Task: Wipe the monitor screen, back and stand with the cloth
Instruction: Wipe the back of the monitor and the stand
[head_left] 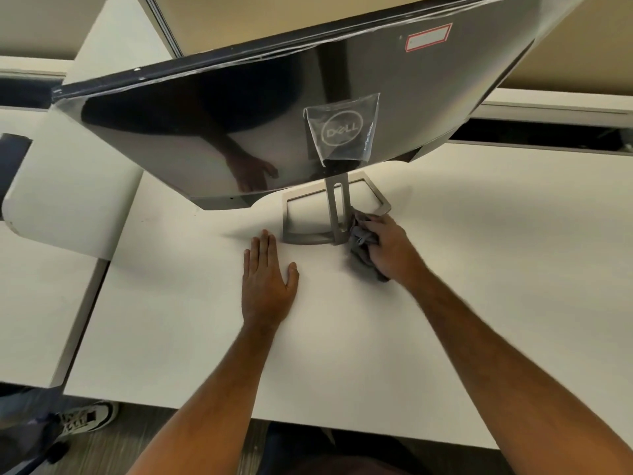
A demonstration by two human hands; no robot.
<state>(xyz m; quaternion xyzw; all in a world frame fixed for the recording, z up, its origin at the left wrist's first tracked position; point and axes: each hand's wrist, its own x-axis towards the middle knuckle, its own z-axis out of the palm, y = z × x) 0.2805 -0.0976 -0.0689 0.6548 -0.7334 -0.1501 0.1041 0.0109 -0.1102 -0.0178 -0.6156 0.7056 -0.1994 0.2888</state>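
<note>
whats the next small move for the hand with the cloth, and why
Probably slide the right hand and its bunched grey cloth along the stand base toward the left hand. The cloth sits only at the base's near right corner by the upright; the rest of the frame lies uncovered.

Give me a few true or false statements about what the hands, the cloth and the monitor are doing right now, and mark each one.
1. The right hand holds the grey cloth against the stand base. True.
2. The left hand grips the monitor's edge. False: it lies flat on the white desk, fingers straight.
3. The monitor shows its back to the camera. True: the logo faces the camera.
4. The cloth lies spread flat. False: it is bunched up.
</note>
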